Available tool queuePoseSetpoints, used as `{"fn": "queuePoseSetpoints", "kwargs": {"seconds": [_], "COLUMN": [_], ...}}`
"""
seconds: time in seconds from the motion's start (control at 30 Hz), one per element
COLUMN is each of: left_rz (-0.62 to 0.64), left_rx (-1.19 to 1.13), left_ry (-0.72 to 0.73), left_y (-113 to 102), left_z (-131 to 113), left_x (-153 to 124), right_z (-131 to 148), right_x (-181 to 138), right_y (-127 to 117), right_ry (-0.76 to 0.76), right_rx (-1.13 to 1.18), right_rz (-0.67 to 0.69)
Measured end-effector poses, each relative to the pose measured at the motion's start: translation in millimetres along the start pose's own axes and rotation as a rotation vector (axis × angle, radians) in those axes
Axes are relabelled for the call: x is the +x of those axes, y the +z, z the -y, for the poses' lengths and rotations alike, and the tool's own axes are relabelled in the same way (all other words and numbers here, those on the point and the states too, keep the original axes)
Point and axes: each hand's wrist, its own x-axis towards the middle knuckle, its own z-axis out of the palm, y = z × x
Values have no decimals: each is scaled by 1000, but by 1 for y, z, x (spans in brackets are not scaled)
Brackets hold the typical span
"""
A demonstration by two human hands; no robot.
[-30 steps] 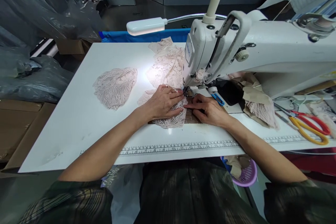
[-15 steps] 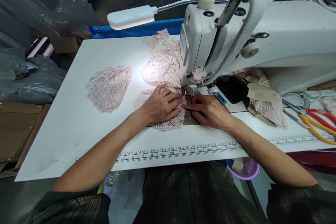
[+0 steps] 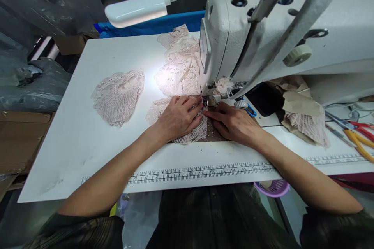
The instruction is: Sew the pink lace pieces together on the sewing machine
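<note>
Pale pink lace fabric [image 3: 191, 137] lies under the presser foot [image 3: 209, 102] of a white sewing machine [image 3: 219, 35]. Flat on that lace rests my left hand [image 3: 181, 116], its fingers slightly bent and pressing it down just left of the foot. My right hand [image 3: 230, 122] is at the foot's near right side, index finger stretched out to the lace's right edge and the other fingers loosely bent. Its thumb is mostly hidden. More lace [image 3: 178, 72] spreads behind the left hand, and a separate lace piece [image 3: 119, 97] lies farther left.
A lamp [image 3: 136, 9] hangs over the white table [image 3: 64, 140], which has a printed ruler [image 3: 201, 172] along its front. On the right are a blue-handled tool [image 3: 251, 111], a black phone-like object [image 3: 265, 99], lace with brown paper [image 3: 304, 111] and yellow-handled scissors [image 3: 359, 144].
The view has shifted closer to the machine, which looks larger now. Both hands keep nearly the same places on the lace by the presser foot.
</note>
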Motion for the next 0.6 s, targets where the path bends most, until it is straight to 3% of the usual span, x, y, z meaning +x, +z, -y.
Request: {"fn": "queuePoseSetpoints", "kwargs": {"seconds": [0.33,0.5,0.6], "left_rz": [-57,-175,-307], "left_rx": [25,-74,-171], "left_ry": [-166,-205,-34], "left_y": [8,10,3], "left_z": [-15,-13,-4], "left_x": [3,-1,-6], "right_z": [-1,-8,-15], "right_x": [4,0,-3], "right_y": [4,5,1], "right_ry": [39,90,130], "right_rx": [-56,227,434], "right_rz": [24,-72,-163]}}
